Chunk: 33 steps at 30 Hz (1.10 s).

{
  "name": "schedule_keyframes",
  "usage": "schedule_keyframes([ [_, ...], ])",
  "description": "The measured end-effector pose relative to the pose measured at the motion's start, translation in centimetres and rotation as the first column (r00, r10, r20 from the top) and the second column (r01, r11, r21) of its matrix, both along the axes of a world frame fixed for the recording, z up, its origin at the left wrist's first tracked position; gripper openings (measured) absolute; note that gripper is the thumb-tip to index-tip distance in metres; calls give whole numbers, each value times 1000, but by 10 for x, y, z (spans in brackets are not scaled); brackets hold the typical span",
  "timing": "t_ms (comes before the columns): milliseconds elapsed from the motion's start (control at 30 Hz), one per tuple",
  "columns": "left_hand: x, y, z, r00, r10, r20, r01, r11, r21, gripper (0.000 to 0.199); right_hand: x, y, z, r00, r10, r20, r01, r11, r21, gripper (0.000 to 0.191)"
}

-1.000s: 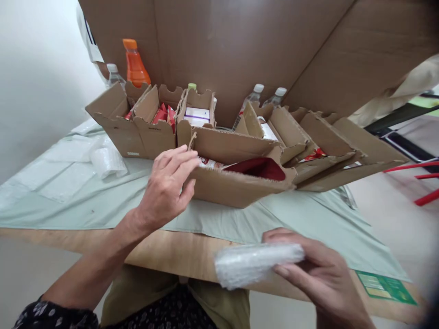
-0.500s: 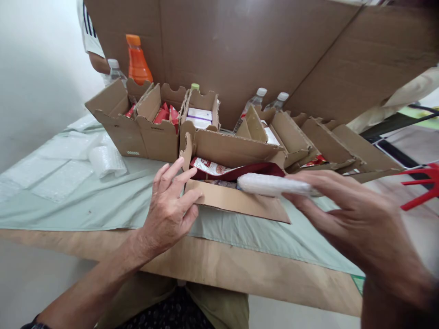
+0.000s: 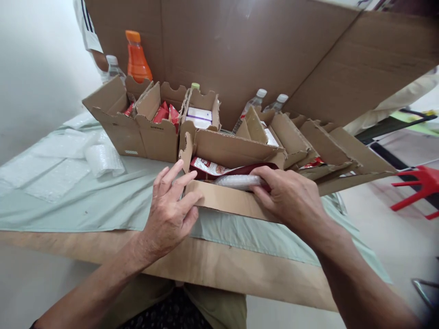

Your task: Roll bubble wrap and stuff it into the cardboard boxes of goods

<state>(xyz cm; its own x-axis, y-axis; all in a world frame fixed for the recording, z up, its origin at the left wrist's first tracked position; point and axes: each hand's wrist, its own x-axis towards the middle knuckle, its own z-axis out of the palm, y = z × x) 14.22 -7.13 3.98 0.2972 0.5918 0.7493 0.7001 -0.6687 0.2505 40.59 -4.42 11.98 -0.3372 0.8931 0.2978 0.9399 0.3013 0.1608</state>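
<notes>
A bubble-wrapped packet (image 3: 238, 182), flat and whitish, is pinched between the thumb and fingers of my right hand (image 3: 290, 194). Its far end dips into an open cardboard box (image 3: 235, 201) that lies in front of me. Inside this box a dark red and silver pouch (image 3: 212, 167) is partly visible behind the packet. My left hand (image 3: 173, 205) rests at the box's left front corner, its fingers spread and touching the cardboard edge. What the packet contains cannot be made out.
Several cardboard bins (image 3: 120, 132) with goods stand behind the box. An orange bottle (image 3: 138, 59) and clear bottles rise against a large cardboard sheet (image 3: 222, 55). Bubble wrap (image 3: 103, 160) lies on the green cloth (image 3: 116, 196). A red stool (image 3: 416, 187) is at right; a person's sleeve shows far left.
My right hand has moved left and the wrapped packet has gone lower, partly into the box. The left hand stays at the same corner.
</notes>
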Motion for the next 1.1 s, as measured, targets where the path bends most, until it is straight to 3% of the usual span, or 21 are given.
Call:
schedule_keyframes([
  [200, 1, -1, -2, 1000, -5, 30, 4, 1000, 11, 23, -4, 12, 15, 945, -15, 328, 76, 982, -174, 15],
  [367, 1, -1, -3, 999, -4, 33, 4, 1000, 11, 24, -12, 16, 21, 947, -56, 316, 130, 967, -220, 21],
  [633, 4, -3, -3, 999, -11, 41, 11, 1000, -16, 23, -26, 39, 7, 898, -35, 438, 191, 928, -320, 24],
  [733, 3, -8, -3, 996, -11, 92, 15, 999, -37, 36, -18, 34, 11, 920, -3, 392, 151, 925, -347, 23],
  [800, 1, -10, -4, 988, 10, 154, -4, 999, -44, 52, -7, 19, 17, 950, -8, 311, 92, 962, -258, 22],
  [867, -2, -11, -5, 978, 33, 207, -22, 998, -52, 64, 8, -2, 22, 983, -1, 183, 10, 999, -50, 26],
  [967, -7, -11, -9, 965, 46, 257, -24, 996, -90, 72, 29, -40, 19, 997, 67, -48, -49, 950, 309, 24],
  [1033, -9, -8, -14, 953, 62, 298, -14, 987, -162, 74, 40, -62, 5, 972, 62, -228, 42, 903, 427, 21],
  [1100, -9, -3, -22, 930, 92, 357, 17, 957, -291, 75, 46, -77, -18, 899, -4, -438, 203, 890, 408, 19],
])
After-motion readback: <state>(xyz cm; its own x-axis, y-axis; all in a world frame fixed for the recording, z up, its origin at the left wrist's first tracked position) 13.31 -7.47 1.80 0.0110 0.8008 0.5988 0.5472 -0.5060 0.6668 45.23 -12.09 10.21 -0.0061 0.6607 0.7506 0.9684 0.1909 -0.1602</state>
